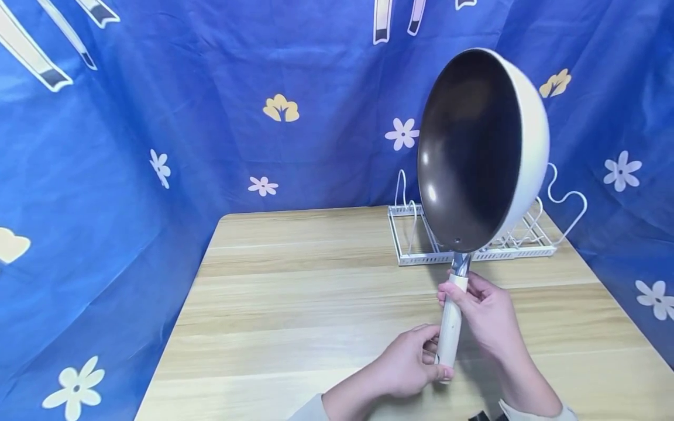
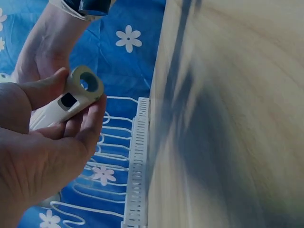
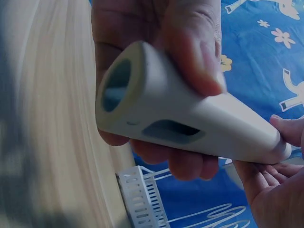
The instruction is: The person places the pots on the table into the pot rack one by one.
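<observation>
A deep wok (image 1: 474, 152), dark inside and white outside, is held up with its open side turned toward the left and its pale handle (image 1: 450, 327) pointing down. My right hand (image 1: 487, 310) grips the handle's upper part, just below the metal neck. Lower down, my left hand (image 1: 405, 359) holds the handle's butt end between thumb and fingers. The hanging hole in the handle (image 2: 78, 97) faces the left wrist view. In the right wrist view, my left hand (image 3: 192, 42) is close to the camera and partly covers the handle (image 3: 190, 111).
Behind the wok, a white wire rack (image 1: 421, 259) with curved dividers stands at the back right of the wooden table (image 1: 295, 292). The wok hides part of it. A blue patterned cloth (image 1: 326, 158) hangs around the back and sides.
</observation>
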Available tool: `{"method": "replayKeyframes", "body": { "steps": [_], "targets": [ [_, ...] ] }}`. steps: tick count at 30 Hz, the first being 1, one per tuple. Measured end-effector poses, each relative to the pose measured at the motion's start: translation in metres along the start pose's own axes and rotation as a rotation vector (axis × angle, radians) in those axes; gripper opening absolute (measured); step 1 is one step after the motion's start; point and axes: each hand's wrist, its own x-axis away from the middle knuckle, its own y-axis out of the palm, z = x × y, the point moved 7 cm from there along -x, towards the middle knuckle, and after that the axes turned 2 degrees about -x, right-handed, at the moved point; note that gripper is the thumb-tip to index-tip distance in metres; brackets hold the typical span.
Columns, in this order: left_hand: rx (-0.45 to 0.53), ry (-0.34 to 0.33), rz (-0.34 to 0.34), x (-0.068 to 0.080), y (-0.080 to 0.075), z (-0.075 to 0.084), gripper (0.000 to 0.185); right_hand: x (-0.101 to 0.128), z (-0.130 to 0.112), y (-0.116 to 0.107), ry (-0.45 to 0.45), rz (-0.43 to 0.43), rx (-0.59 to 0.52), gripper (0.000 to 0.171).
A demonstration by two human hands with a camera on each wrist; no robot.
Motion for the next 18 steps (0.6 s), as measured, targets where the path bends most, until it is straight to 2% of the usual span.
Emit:
{"method": "replayKeyframes", "body": {
  "steps": [5,11,18],
  "targets": [
    [0.037,-0.024,-0.028,-0.004,0.000,-0.010,0.067,-0.007,0.009,0.006,0.031,-0.011,0.014,0.035],
    [0.073,-0.035,-0.032,-0.006,-0.002,-0.020,0.065,-0.015,0.022,0.013,0.085,-0.037,0.000,0.042],
    [0.163,-0.066,-0.059,-0.008,0.000,-0.028,0.061,-0.020,0.038,0.017,0.170,-0.053,-0.017,0.046]
  ]
}}
